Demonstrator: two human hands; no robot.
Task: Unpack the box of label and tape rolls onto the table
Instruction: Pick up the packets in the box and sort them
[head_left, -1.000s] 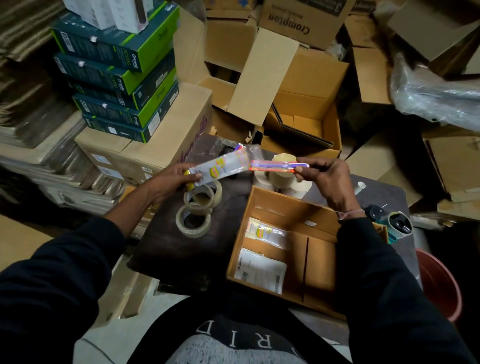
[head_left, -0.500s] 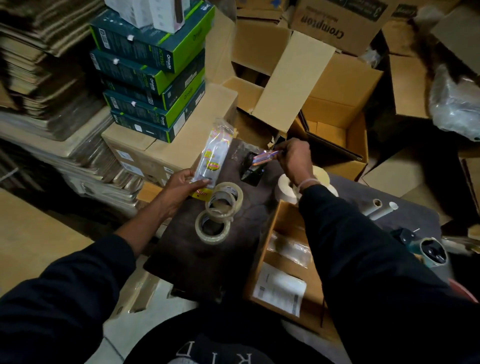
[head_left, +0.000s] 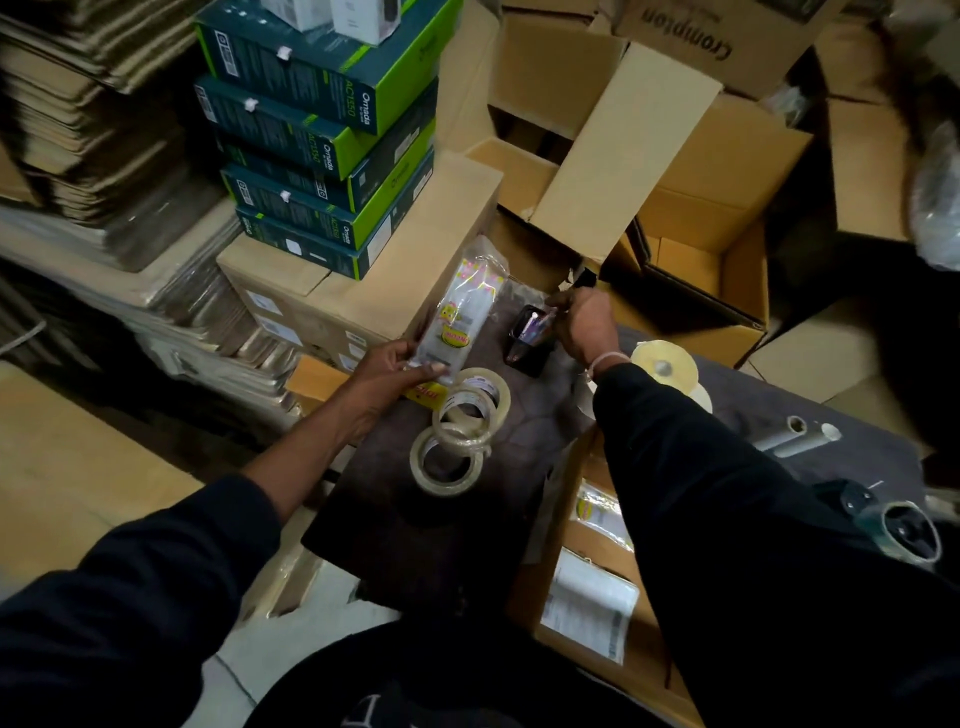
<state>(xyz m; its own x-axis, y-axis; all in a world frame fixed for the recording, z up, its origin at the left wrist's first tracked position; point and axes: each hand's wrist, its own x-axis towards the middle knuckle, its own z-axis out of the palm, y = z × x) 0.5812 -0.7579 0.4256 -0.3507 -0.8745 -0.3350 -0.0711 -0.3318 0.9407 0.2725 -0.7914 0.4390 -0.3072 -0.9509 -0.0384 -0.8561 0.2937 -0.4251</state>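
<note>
My left hand (head_left: 395, 371) grips a clear plastic packet (head_left: 464, 306) with a yellow label, tilted up over the table's left edge. My right hand (head_left: 582, 322) pinches a thin coloured pen (head_left: 535, 325) and holds its tip in a black holder (head_left: 524, 340) on the dark table (head_left: 415, 519). Clear tape rolls (head_left: 457, 431) lie stacked below the packet. A pale label roll (head_left: 665, 364) stands behind my right forearm. The open cardboard box (head_left: 571, 467) sits on the right, with another packet (head_left: 597, 512) and a printed sheet (head_left: 589, 605) inside, partly hidden by my right arm.
Green boxes (head_left: 322, 135) are stacked on a carton at the left. Open empty cartons (head_left: 701, 223) stand behind the table. Two white tubes (head_left: 800, 436) and a tape dispenser (head_left: 904, 530) lie at the right. Flat cardboard piles fill the far left.
My right hand has pulled a pen out of the packet and carried it to the black holder. My left hand has swung the packet upright to the left.
</note>
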